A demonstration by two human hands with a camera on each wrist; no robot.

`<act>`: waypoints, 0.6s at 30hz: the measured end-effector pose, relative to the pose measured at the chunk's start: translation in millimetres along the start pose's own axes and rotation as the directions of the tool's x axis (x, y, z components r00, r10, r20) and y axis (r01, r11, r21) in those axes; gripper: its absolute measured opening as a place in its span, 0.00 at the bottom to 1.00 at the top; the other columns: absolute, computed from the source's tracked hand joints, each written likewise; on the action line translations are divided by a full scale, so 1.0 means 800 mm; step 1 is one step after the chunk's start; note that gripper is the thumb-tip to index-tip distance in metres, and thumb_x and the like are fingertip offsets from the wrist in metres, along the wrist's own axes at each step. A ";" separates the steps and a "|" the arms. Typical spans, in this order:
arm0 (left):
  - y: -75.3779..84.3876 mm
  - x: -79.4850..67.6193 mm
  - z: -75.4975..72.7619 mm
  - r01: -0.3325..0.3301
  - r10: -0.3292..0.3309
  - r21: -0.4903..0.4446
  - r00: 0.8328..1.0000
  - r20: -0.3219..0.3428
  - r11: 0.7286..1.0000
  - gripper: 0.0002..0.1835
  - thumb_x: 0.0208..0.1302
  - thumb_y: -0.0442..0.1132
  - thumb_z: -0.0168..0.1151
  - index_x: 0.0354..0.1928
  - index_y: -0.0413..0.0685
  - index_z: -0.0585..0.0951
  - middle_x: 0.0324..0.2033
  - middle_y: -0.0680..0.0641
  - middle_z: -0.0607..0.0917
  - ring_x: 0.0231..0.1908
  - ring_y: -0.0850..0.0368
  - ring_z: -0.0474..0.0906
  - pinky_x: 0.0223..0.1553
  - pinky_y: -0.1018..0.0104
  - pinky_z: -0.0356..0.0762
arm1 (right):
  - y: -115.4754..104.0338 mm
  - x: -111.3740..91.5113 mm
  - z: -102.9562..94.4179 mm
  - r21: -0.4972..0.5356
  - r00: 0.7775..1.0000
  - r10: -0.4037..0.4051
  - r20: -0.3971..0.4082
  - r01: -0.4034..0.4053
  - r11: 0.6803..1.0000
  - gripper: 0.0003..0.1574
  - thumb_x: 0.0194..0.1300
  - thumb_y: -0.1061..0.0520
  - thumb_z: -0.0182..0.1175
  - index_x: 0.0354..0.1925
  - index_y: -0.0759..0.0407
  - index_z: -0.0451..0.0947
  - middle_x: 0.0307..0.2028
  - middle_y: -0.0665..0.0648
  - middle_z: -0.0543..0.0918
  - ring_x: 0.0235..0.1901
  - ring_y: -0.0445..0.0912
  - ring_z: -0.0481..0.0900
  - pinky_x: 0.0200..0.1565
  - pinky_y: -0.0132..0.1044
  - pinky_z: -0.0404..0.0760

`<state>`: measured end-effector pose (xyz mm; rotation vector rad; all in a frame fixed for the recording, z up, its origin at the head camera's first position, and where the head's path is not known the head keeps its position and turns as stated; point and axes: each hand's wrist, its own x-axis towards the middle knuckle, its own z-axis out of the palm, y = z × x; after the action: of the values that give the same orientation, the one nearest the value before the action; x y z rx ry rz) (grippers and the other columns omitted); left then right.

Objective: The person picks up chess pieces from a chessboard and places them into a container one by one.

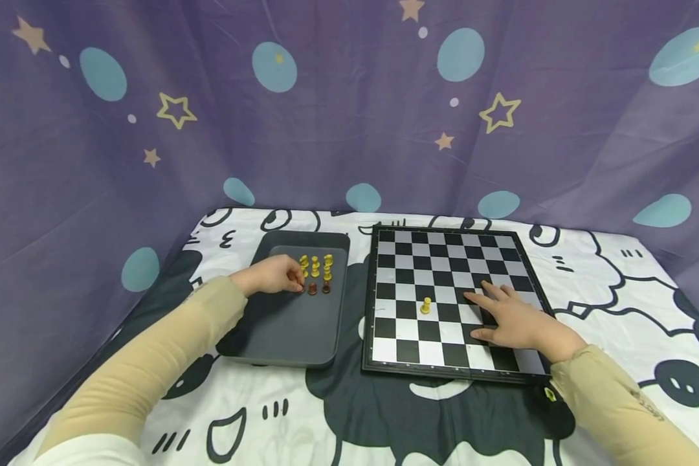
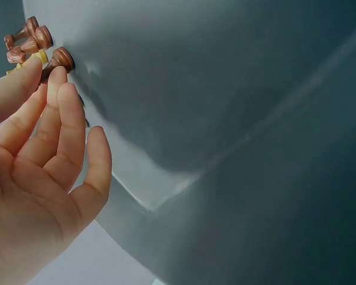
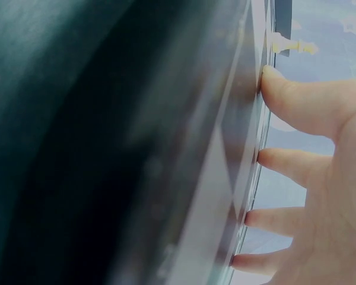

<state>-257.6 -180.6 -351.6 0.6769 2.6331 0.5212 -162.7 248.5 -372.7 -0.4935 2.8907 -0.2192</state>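
Observation:
My left hand (image 1: 270, 275) rests in a dark grey tray (image 1: 291, 323). Its loosely bent fingers reach a small group of yellow chess pieces (image 1: 316, 265) and brown pawns (image 1: 319, 288). In the left wrist view the fingertips (image 2: 58, 76) lie against the nearest brown pawn (image 2: 62, 57), and nothing is gripped. My right hand (image 1: 515, 320) lies flat on the near right part of a black-and-white chessboard (image 1: 443, 259), fingers spread. A single yellow pawn (image 1: 425, 305) stands on the board left of that hand. The right wrist view shows the fingers (image 3: 296, 107) pressed on the board's surface (image 3: 237, 119).
Tray and board sit side by side on a white cloth with black cartoon prints (image 1: 384, 421). A purple curtain with stars and blue dots (image 1: 349, 116) closes off the back and sides. The near half of the tray holds no pieces.

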 end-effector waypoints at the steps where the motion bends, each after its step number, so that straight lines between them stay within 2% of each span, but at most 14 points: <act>1: 0.000 0.000 0.000 0.003 -0.003 -0.001 1.000 0.001 1.000 0.03 0.59 0.32 0.65 0.33 0.39 0.83 0.27 0.47 0.84 0.27 0.61 0.75 0.31 0.69 0.73 | 0.000 0.000 0.000 0.001 1.000 -0.001 -0.003 0.001 1.000 0.46 0.55 0.37 0.65 0.66 0.54 0.65 0.67 0.75 0.58 0.63 0.78 0.53 0.49 0.74 0.64; 11: 0.001 0.000 0.000 0.002 -0.002 0.010 1.000 0.010 1.000 0.03 0.59 0.33 0.65 0.34 0.39 0.83 0.27 0.47 0.83 0.28 0.60 0.74 0.32 0.68 0.73 | -0.001 -0.003 -0.002 0.004 1.000 -0.011 -0.009 0.011 1.000 0.46 0.54 0.37 0.65 0.66 0.55 0.66 0.66 0.76 0.58 0.62 0.80 0.53 0.50 0.74 0.63; 18: 0.004 -0.006 -0.010 0.020 -0.020 0.004 1.000 0.015 1.000 0.10 0.60 0.35 0.64 0.42 0.38 0.82 0.34 0.44 0.84 0.35 0.55 0.79 0.37 0.62 0.77 | -0.002 -0.004 -0.002 0.010 1.000 -0.003 0.001 0.003 1.000 0.46 0.55 0.37 0.65 0.67 0.54 0.65 0.67 0.76 0.57 0.62 0.79 0.52 0.50 0.74 0.63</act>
<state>-255.7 -183.0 -342.3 0.6527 2.6244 0.5035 -160.1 248.4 -370.4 -0.4955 2.8868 -0.2340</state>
